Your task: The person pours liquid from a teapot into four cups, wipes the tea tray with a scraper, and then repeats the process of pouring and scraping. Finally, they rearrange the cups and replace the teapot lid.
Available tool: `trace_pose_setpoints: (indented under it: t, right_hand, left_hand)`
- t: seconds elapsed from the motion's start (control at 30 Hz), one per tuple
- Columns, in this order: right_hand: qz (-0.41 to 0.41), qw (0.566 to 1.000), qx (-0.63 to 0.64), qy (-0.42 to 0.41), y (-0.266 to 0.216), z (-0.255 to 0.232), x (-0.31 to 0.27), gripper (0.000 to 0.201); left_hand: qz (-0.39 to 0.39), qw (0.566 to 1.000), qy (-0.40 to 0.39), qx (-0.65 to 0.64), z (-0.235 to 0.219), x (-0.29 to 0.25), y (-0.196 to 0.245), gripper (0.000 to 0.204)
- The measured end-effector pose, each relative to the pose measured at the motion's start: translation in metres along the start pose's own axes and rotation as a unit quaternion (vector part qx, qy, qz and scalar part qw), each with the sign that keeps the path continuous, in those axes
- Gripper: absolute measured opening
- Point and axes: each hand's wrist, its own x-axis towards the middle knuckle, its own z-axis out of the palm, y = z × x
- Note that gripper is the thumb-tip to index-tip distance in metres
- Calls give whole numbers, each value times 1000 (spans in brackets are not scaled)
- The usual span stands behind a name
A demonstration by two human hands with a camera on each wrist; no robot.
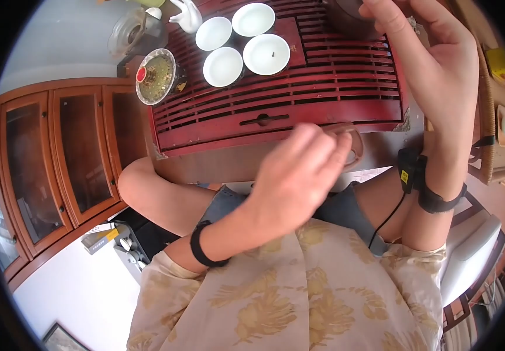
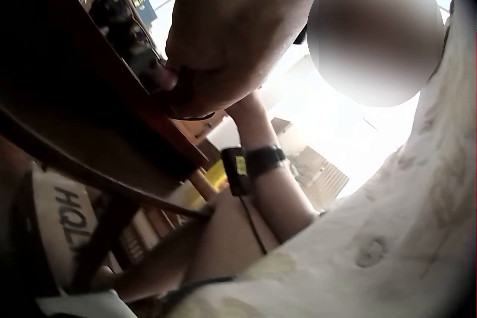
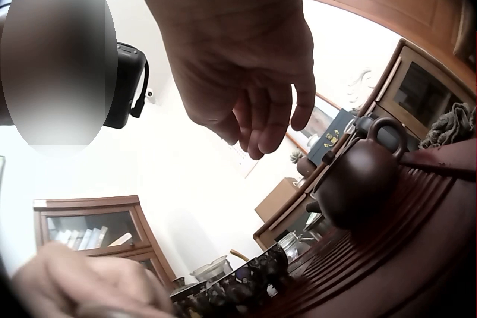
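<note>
Brown clay piece point(image 1: 356, 142), gripped by left hand point(image 1: 296, 181) near tray's point(image 1: 217, 136) front edge, should be held level; right hand point(image 1: 447, 61), loose and empty, best held clear of teapot point(image 3: 360, 185).

Before me on the table point(image 1: 205, 168), my red slatted tray point(image 1: 340, 88) carries a patterned bowl point(image 1: 177, 82) by its left edge, four white cups point(image 1: 266, 55) farther in, a dark teapot point(image 1: 345, 22) nearer its right edge.

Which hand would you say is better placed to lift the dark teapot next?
Probably the right hand: it appears empty and is close to the teapot; the left hand is farther away, gripping a brown object.
</note>
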Motion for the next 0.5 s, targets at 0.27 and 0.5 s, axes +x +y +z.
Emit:
trace_pose_setpoints:
  t: [0.27,0.5]
  right_hand:
    - [-3,1000,8,10,-2,-4,-1,16]
    - [-18,1000,20,15,3,-1,-1,16]
  left_hand:
    - [-64,993,58,82,-34,1,-50,50]
    - [2,999,-2,-36,14,11,8,60]
